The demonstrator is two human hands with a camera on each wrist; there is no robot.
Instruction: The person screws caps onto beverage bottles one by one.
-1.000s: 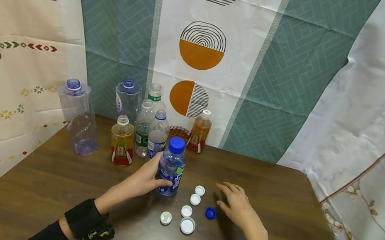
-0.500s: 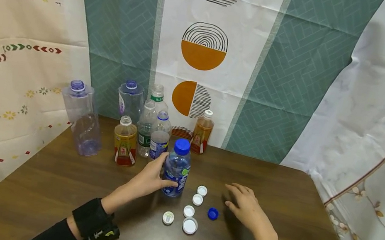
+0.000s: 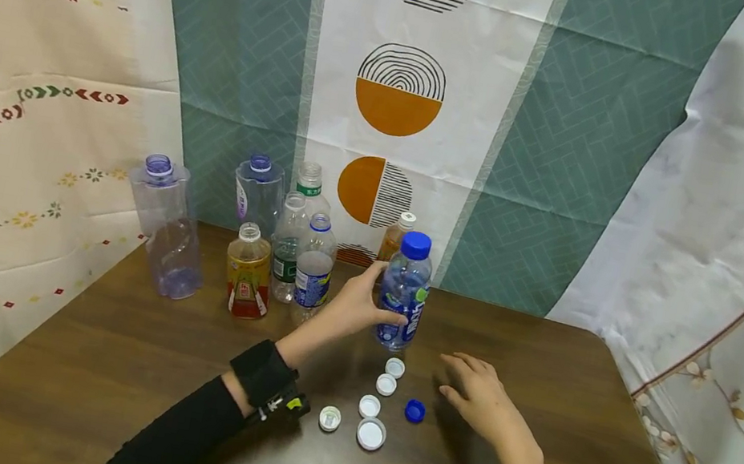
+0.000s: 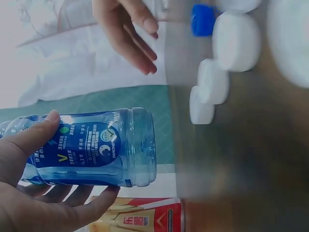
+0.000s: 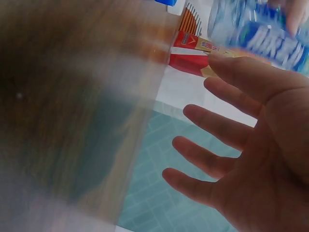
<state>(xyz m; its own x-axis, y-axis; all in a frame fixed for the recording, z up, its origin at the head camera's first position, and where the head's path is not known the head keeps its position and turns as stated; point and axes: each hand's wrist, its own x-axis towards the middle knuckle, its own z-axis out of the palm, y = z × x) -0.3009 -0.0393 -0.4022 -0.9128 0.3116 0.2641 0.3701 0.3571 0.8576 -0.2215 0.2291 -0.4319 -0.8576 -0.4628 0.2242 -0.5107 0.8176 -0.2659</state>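
Observation:
My left hand (image 3: 358, 304) grips a clear blue plastic bottle (image 3: 405, 290) with a blue cap (image 3: 416, 245) screwed on. In the left wrist view the bottle (image 4: 91, 147) lies between thumb and fingers, its base raised off the tabletop. My right hand (image 3: 481, 395) hovers at the right with fingers spread and holds nothing. Just left of it lies a loose blue cap (image 3: 415, 411). Several white caps (image 3: 371, 434) are strung out beside that, hollow side up. Partly hidden behind the held bottle stands an amber bottle with a white cap (image 3: 406, 222).
Uncapped bottles stand at the back left: a label-less tall one (image 3: 175, 249), an amber one (image 3: 248, 273), one with a blue-ringed neck (image 3: 314, 271) and others behind. Patterned cloth (image 3: 506, 123) hangs along the far edge of the brown table (image 3: 61, 394).
My left hand has lifted the blue bottle and carried it right and away from me, so it now covers part of the capped amber bottle. The right hand has barely moved.

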